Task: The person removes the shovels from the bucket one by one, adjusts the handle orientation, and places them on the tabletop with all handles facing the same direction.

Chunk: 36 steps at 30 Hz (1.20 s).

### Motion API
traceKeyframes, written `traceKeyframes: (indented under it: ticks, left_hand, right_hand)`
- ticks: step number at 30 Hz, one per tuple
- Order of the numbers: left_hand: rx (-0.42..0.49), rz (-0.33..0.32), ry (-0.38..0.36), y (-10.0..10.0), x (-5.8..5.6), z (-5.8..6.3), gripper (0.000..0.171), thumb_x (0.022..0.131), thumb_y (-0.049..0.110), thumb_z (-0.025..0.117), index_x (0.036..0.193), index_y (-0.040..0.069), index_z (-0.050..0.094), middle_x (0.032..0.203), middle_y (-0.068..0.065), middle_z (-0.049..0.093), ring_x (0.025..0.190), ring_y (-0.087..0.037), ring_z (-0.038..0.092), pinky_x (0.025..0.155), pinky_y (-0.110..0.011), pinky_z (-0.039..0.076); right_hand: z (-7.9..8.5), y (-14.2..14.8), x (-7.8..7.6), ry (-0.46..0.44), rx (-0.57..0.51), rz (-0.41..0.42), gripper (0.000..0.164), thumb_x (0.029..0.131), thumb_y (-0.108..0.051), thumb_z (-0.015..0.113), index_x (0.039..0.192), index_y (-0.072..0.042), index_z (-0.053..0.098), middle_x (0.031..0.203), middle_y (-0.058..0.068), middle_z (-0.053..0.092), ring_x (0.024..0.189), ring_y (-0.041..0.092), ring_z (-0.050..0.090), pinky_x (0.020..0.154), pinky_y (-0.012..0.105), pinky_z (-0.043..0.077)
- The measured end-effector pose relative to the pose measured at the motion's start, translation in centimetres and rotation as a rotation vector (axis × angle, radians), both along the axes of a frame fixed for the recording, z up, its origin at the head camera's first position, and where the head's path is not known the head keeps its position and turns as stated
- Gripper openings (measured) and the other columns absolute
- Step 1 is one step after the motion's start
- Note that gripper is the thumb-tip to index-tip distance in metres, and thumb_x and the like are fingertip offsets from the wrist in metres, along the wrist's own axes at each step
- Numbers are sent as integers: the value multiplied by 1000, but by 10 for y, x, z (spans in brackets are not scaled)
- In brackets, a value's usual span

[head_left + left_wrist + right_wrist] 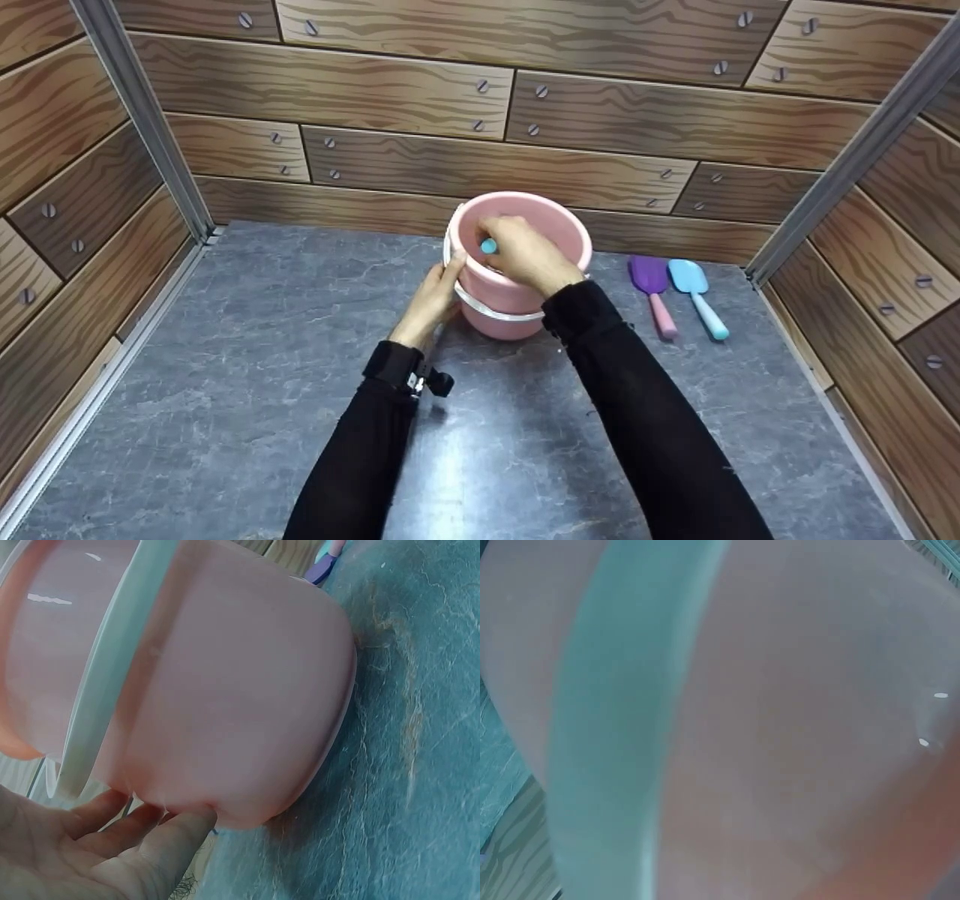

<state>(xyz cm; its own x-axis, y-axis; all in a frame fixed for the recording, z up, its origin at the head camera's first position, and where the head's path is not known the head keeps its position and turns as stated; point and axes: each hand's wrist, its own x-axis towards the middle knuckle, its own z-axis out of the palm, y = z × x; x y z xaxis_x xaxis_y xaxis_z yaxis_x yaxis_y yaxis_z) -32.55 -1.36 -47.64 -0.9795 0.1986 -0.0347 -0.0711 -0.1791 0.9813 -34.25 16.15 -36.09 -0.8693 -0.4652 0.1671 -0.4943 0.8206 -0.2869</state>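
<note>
A pink bucket (504, 300) with a white carrying handle (499, 313) stands upright on the grey floor near the back wall. My right hand (525, 251) reaches down over its rim, fingers curled round a light-blue handle with a round end (489, 246); the rest of that thing is hidden inside. On the bucket's left side my left hand (429, 304) rests against the wall, thumb up by the rim. In the left wrist view its extended fingers (176, 836) touch the pink wall. Only the bucket's side and its handle fill the right wrist view.
To the right of the bucket lie two toy shovels side by side: a purple one (649, 274) with a pink handle and a blue one (688, 277) with a pale blue handle. Wood-patterned walls (420, 97) with metal corner strips (150, 112) enclose the floor (247, 360).
</note>
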Motion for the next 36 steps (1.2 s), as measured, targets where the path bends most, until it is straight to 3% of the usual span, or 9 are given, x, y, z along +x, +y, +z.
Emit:
traceKeyframes:
  ticks: [7,12,19,20,22,25,27,29,36]
  left_hand:
    - [2,-16,2,-4,-3,-2,78,117,63,57,163,-1,56,156,-25,66,142,-33,68,134,-64,52]
    - [-20,-6,17,-5,-22,-22,93,108,78,66,157,-1,60,153,-25,67,136,-33,71,122,-58,63]
    - [-12,-5,-12,-3,-5,-4,80,117,60,56,164,-4,53,163,-31,59,150,-42,64,133,-69,51]
    - [-12,-5,-13,-3,-6,-5,83,116,63,57,164,-4,53,164,-30,59,150,-41,65,134,-69,50]
    - [10,-13,11,-5,-25,-29,91,109,76,65,161,1,58,156,-25,65,142,-36,69,128,-65,57]
    - [1,-13,9,-5,-31,-34,93,108,78,66,160,1,58,156,-24,64,141,-34,69,125,-63,60]
    - [-14,-12,-1,-5,-28,-31,91,109,76,64,161,0,57,160,-25,61,146,-37,66,126,-63,60]
    - [-56,1,-32,-4,-9,-8,85,115,63,56,165,-5,51,170,-31,52,157,-45,58,132,-67,53]
    - [-65,14,-38,-2,-9,-6,89,115,68,56,167,-4,50,177,-30,48,163,-44,54,131,-67,54]
  right_hand:
    - [2,0,0,-25,-1,-35,16,106,-1,80,122,-1,76,126,21,83,116,37,77,103,53,66]
    - [3,5,3,4,-46,-38,14,106,0,81,119,0,77,121,20,84,113,36,78,101,51,67]
    - [-4,20,-4,81,-120,1,17,105,1,83,120,3,76,120,21,85,119,38,81,108,52,67]
    - [-3,21,-3,88,-123,1,17,105,1,82,121,4,76,120,21,85,118,38,81,107,52,67]
    - [4,19,4,91,-112,-18,18,105,4,80,122,6,76,122,24,85,119,41,80,107,55,67]
    - [5,24,2,109,-105,-32,17,106,3,81,122,4,76,121,22,85,116,38,81,105,50,68]
    - [8,25,3,109,-88,-46,18,106,2,81,123,4,77,123,21,85,117,38,81,106,50,67]
    - [10,27,4,112,-72,-57,18,107,1,81,124,3,77,125,21,85,120,38,81,109,50,66]
    - [24,29,13,132,-49,-103,19,109,-5,82,127,0,79,131,19,85,126,38,81,113,54,65]
